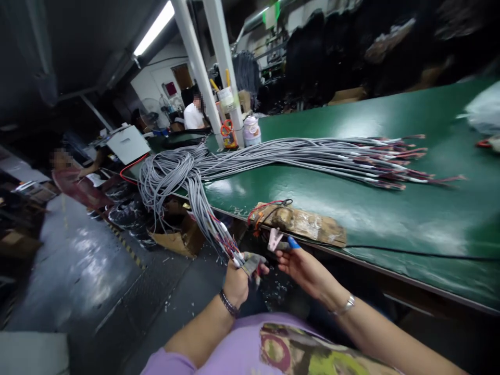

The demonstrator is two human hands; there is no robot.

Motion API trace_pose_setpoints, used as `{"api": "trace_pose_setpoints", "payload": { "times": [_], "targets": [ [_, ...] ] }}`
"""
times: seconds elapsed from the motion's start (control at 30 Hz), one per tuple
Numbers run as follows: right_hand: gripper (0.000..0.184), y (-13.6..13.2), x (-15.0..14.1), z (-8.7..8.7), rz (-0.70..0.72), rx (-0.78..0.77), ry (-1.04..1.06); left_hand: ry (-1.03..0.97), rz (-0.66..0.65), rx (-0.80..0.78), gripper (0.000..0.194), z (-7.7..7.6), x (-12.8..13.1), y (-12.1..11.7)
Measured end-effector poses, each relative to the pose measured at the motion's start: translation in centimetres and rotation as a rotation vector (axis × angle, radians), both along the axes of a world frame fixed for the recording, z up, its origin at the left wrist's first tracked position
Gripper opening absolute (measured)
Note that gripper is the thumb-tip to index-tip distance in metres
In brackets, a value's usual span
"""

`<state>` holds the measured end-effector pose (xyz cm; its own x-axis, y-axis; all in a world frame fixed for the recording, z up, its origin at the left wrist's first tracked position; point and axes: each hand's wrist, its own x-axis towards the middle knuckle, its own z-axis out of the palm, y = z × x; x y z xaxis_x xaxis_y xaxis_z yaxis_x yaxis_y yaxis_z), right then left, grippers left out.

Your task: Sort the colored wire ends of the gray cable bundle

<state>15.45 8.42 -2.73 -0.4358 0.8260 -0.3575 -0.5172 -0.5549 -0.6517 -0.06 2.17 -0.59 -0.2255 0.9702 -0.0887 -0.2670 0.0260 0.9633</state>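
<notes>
My left hand (239, 278) is closed round the ends of a bunch of grey cables (203, 211); their stripped tips show thin red and dark wires. Grey wrapping covers some of its fingers. My right hand (302, 268) is palm up with the fingers loosely apart, a blue cover on one fingertip. Its fingertips are close to a pink clip (274, 239) at the table edge; whether they touch it I cannot tell. Behind the clip lies a worn wooden block (308, 224) with red and black wires at its left end.
More grey cables (297, 153) stretch across the green table (441, 219). A black cord (410, 255) runs along its front. A lilac container (252, 130) stands by white posts, and a cardboard box (175, 242) sits below. Two other people are farther back on the left.
</notes>
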Motion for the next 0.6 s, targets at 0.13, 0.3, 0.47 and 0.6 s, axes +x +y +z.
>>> {"api": "trace_pose_setpoints", "payload": {
  "times": [0.13, 0.3, 0.47, 0.6],
  "targets": [
    [0.026, -0.3, 0.9, -0.3, 0.023, 0.088, -0.094, -0.116, -0.08, -0.037, 0.03, 0.8, -1.1, 0.0],
    [0.031, -1.4, 1.1, 0.3, 0.131, 0.301, -0.273, -0.084, -0.147, -0.027, 0.036, 1.1, -1.5, -0.8],
    [0.023, -3.7, 0.7, 2.6, 0.226, 0.752, -0.418, -0.072, -0.222, 0.028, 0.041, 1.5, -0.5, -2.0],
    [0.024, -5.2, 0.2, 4.1, 0.182, 1.053, -0.546, 0.119, -0.238, 0.201, 0.047, 1.8, 0.6, -2.5]
  ]
}}
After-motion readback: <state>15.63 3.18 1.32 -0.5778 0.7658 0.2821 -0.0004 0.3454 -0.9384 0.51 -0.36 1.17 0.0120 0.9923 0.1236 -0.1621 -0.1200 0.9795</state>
